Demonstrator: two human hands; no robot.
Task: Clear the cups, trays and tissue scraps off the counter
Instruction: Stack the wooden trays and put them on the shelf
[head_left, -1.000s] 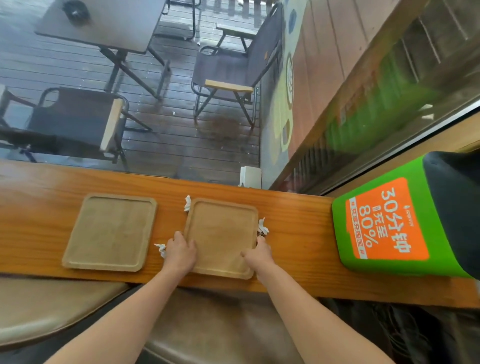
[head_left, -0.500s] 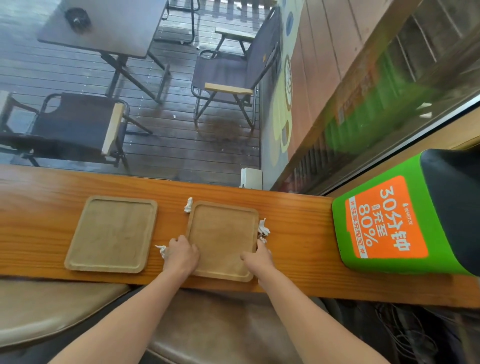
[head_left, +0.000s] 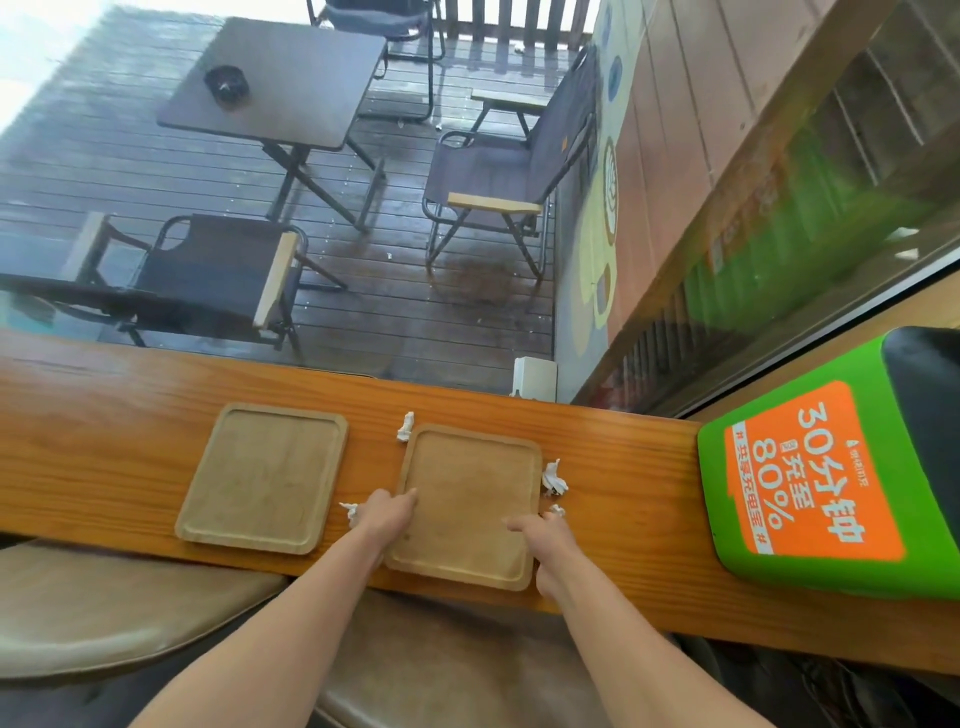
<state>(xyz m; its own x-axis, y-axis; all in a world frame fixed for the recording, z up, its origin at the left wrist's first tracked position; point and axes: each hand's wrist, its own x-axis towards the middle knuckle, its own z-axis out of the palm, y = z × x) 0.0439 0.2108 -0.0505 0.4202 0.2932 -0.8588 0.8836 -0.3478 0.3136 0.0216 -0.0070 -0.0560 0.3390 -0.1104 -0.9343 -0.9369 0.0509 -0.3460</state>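
Two empty wooden trays lie on the long wooden counter (head_left: 623, 467). The left tray (head_left: 262, 475) lies untouched. My left hand (head_left: 387, 514) grips the left rim of the right tray (head_left: 467, 499), and my right hand (head_left: 548, 530) grips its right rim, thumbs lying over the edges. The tray's near side reaches the counter's front edge. White tissue scraps lie around it: one at its far left corner (head_left: 406, 427), two by its right side (head_left: 553, 475), and one beside my left hand (head_left: 350, 512).
A green box with an orange label (head_left: 810, 467) stands on the counter at the right. A small white holder (head_left: 535, 376) sits at the counter's far edge by the window. Brown padded stools (head_left: 104, 613) are below the front edge.
The right tray has slid a little toward the front edge between my hands. My thumbs now stretch further over its rims. The left tray and scraps have not moved.
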